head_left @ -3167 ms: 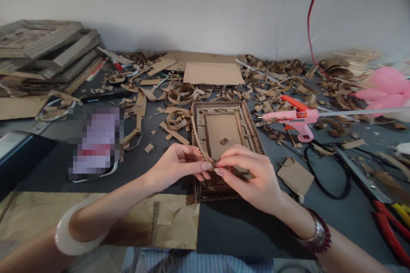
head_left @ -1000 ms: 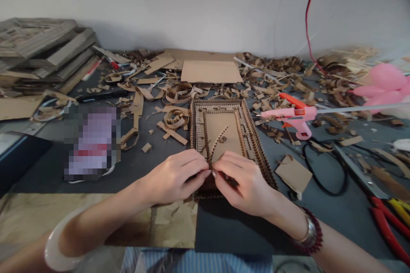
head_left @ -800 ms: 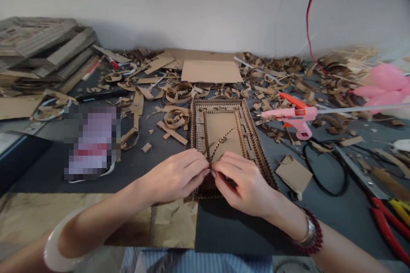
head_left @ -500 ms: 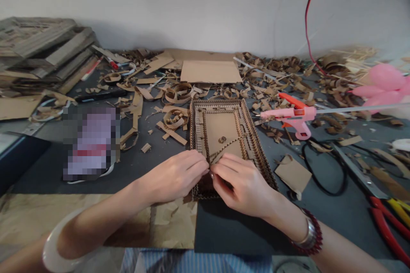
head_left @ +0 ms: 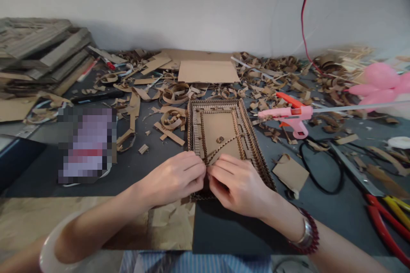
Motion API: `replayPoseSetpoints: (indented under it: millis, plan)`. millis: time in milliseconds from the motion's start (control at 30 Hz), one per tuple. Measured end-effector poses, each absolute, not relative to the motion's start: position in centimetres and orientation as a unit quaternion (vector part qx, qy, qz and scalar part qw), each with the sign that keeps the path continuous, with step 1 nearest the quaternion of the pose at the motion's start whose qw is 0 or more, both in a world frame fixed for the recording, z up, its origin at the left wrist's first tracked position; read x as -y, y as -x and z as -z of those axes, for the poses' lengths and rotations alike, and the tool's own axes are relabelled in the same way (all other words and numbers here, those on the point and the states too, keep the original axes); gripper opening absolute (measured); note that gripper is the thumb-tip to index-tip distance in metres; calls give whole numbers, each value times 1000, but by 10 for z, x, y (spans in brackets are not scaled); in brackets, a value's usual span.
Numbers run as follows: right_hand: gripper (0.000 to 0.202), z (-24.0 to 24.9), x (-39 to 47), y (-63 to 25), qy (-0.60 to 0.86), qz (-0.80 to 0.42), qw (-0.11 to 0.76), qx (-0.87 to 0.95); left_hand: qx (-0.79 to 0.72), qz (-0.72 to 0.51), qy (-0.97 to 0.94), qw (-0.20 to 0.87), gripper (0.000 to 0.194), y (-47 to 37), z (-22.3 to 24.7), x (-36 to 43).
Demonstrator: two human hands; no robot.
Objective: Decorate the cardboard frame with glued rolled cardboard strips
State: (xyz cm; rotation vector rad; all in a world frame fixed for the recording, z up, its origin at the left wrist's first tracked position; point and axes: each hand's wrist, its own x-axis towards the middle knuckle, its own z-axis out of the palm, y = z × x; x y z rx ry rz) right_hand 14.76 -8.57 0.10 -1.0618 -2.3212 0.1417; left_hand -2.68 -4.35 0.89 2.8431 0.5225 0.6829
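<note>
A rectangular cardboard frame with layered corrugated edges lies on the dark table, its near part beneath my hands. My left hand is closed in a pinch at the frame's left side. Close beside it, my right hand pinches a thin corrugated cardboard strip, which slants up to the right across the frame's inner panel. Both sets of fingertips meet near the strip's lower end, and that end is hidden by them. A small cardboard coil rests on the panel.
To the right lie a pink glue gun, a black cable loop, a cardboard square and red-handled scissors. Cardboard scraps cover the back. At left sit a blurred phone and stacked slatted pieces.
The whole view has shifted slightly, so things appear a little further left. My fingers still pinch at the same spot on the frame, with only a small shift between them.
</note>
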Motion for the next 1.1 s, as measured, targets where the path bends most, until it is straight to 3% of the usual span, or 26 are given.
replayPoseSetpoints:
  millis: [533, 767, 1100]
  plan:
    - [22, -2, 86, -145, 431, -167, 316, 829, -235, -277, -927, 91, 24, 23, -4, 49]
    - [21, -1, 85, -148, 430, -131, 285, 847, -224, -228, -939, 128, 22, 25, -8, 47]
    - [24, -2, 86, -149, 430, -53, 266, 861, -220, -209, -948, 90, 26, 24, -9, 46]
